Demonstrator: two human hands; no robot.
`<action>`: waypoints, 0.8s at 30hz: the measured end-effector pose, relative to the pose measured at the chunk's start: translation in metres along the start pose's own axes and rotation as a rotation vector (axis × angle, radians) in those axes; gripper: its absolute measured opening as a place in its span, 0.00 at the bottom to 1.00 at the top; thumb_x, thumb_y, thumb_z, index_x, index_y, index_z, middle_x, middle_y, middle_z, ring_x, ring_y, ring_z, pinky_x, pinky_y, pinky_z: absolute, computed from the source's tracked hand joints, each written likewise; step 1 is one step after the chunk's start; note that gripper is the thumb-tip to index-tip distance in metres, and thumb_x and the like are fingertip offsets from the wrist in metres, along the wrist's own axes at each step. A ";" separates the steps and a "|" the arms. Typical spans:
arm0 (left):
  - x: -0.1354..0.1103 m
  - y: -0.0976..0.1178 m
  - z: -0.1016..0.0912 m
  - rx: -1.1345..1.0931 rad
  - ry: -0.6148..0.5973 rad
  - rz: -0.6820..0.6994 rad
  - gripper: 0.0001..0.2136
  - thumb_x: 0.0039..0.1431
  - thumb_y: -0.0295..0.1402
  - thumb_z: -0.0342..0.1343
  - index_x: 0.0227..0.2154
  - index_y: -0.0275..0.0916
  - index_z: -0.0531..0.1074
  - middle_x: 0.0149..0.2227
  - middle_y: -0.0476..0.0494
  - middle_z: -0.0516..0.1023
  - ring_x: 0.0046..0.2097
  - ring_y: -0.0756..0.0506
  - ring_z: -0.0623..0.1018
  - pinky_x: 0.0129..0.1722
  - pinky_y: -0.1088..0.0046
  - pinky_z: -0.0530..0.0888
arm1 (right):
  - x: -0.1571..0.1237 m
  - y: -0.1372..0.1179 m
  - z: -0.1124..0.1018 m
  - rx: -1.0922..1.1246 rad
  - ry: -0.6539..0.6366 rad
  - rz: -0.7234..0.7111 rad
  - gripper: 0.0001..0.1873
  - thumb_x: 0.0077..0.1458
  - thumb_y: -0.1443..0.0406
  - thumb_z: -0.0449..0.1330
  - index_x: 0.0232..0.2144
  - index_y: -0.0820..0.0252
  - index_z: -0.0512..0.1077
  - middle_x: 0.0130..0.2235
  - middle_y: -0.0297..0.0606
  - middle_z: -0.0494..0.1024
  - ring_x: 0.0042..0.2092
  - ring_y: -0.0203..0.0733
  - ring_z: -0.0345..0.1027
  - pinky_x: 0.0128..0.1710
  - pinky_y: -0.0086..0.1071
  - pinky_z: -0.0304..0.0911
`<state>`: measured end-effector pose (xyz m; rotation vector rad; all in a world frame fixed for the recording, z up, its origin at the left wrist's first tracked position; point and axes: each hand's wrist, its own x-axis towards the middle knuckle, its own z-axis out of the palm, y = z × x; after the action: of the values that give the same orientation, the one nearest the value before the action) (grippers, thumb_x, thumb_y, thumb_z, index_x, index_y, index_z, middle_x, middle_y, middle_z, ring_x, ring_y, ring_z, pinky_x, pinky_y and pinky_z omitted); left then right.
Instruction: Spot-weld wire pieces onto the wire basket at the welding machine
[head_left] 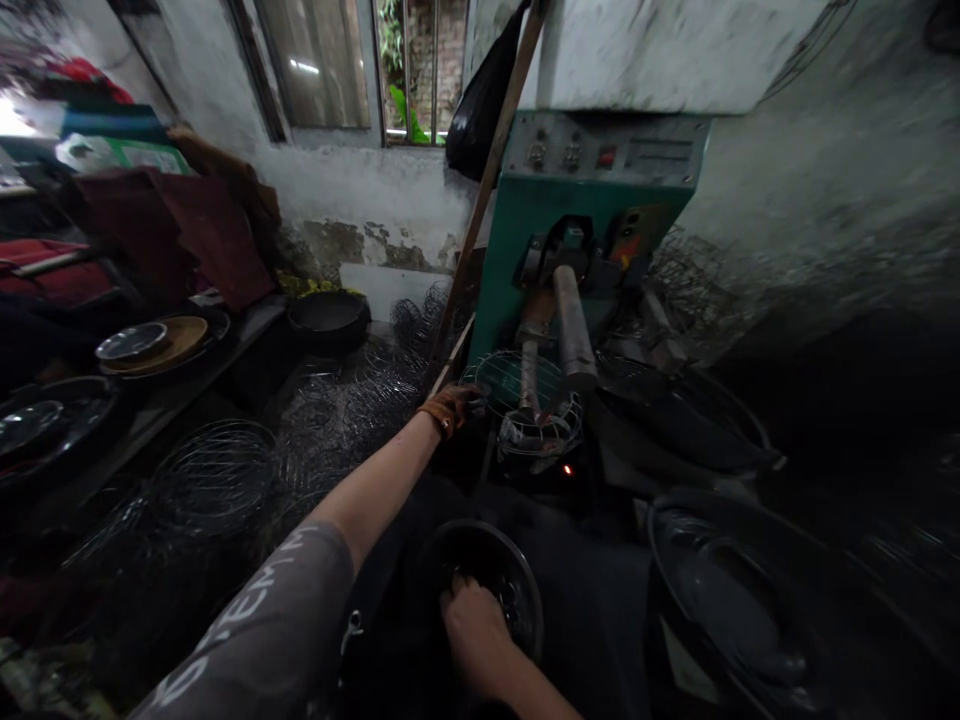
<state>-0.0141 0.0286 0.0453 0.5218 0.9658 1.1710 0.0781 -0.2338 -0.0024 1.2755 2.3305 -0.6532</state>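
My left hand (451, 410), in a brown-orange work glove, reaches forward and is closed at the left edge of a round wire grid (495, 372). The grid lies level in front of the green spot-welding machine (491, 250), near its two thick electrode arms (574, 330). A small wire frame (541, 432) sits beneath the lower electrode tip, with an orange glow just under it. My bare right hand (474, 625) dips into a dark round basin (534, 590) close to my body. Its fingers are bent together among small shiny pieces; what they pinch is hidden.
Tangled wire grids (217, 470) pile up on the left. Behind them stand a black tub (328, 312) and a bench with round trays (202, 335). A large dark basin (735, 590) lies at the right. A wooden pole (491, 170) leans beside the machine.
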 end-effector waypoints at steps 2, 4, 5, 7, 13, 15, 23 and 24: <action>-0.007 0.003 0.001 0.033 -0.031 -0.041 0.20 0.37 0.18 0.70 0.36 0.36 0.77 0.29 0.45 0.77 0.29 0.48 0.76 0.31 0.74 0.75 | -0.007 0.004 -0.001 0.070 0.014 0.014 0.22 0.49 0.72 0.62 0.49 0.66 0.79 0.49 0.57 0.80 0.49 0.62 0.75 0.47 0.44 0.72; -0.016 0.004 -0.002 0.033 -0.035 -0.043 0.19 0.39 0.21 0.71 0.37 0.37 0.75 0.30 0.45 0.77 0.30 0.48 0.77 0.31 0.73 0.76 | -0.016 0.014 -0.002 0.214 0.097 0.008 0.21 0.49 0.74 0.59 0.47 0.63 0.79 0.46 0.53 0.81 0.47 0.59 0.77 0.45 0.40 0.72; -0.022 0.003 -0.005 0.025 -0.028 -0.039 0.20 0.40 0.23 0.72 0.38 0.38 0.74 0.31 0.45 0.77 0.31 0.48 0.78 0.32 0.73 0.76 | -0.020 0.021 -0.003 0.322 0.148 -0.014 0.21 0.49 0.75 0.58 0.45 0.60 0.78 0.44 0.48 0.82 0.45 0.56 0.78 0.44 0.38 0.72; -0.033 -0.004 -0.011 -0.014 0.014 -0.013 0.20 0.41 0.25 0.73 0.38 0.39 0.73 0.33 0.45 0.78 0.33 0.47 0.79 0.34 0.72 0.77 | -0.025 0.039 -0.011 0.595 0.264 -0.101 0.17 0.50 0.73 0.56 0.41 0.56 0.77 0.41 0.41 0.83 0.43 0.51 0.78 0.44 0.35 0.71; -0.061 -0.034 -0.005 -0.122 0.150 0.036 0.22 0.44 0.29 0.73 0.42 0.41 0.71 0.35 0.44 0.78 0.37 0.44 0.80 0.37 0.69 0.77 | -0.011 0.097 -0.058 1.210 0.787 -0.039 0.16 0.52 0.52 0.60 0.33 0.59 0.74 0.31 0.41 0.80 0.32 0.49 0.76 0.33 0.39 0.74; -0.069 -0.040 0.004 -0.129 0.168 0.025 0.25 0.43 0.29 0.73 0.45 0.41 0.70 0.35 0.44 0.78 0.35 0.45 0.80 0.35 0.69 0.77 | -0.003 0.110 -0.071 1.292 0.943 0.018 0.20 0.50 0.49 0.63 0.32 0.59 0.73 0.29 0.41 0.79 0.28 0.46 0.73 0.27 0.35 0.71; -0.093 -0.034 0.024 -0.153 0.200 0.085 0.24 0.40 0.26 0.72 0.41 0.40 0.69 0.33 0.47 0.76 0.32 0.48 0.77 0.36 0.71 0.74 | 0.018 0.125 -0.080 1.397 1.198 0.139 0.19 0.45 0.51 0.67 0.29 0.60 0.72 0.22 0.35 0.75 0.22 0.40 0.68 0.19 0.30 0.67; -0.094 -0.033 0.026 -0.149 0.195 0.081 0.23 0.40 0.26 0.72 0.40 0.40 0.69 0.32 0.47 0.76 0.32 0.48 0.76 0.36 0.71 0.73 | 0.019 0.125 -0.081 1.401 1.216 0.143 0.20 0.45 0.50 0.68 0.28 0.60 0.72 0.23 0.35 0.75 0.23 0.41 0.70 0.21 0.31 0.69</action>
<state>0.0183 -0.0670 0.0660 0.3344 1.0206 1.3745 0.1659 -0.1154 0.0266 3.0474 2.3316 -2.1004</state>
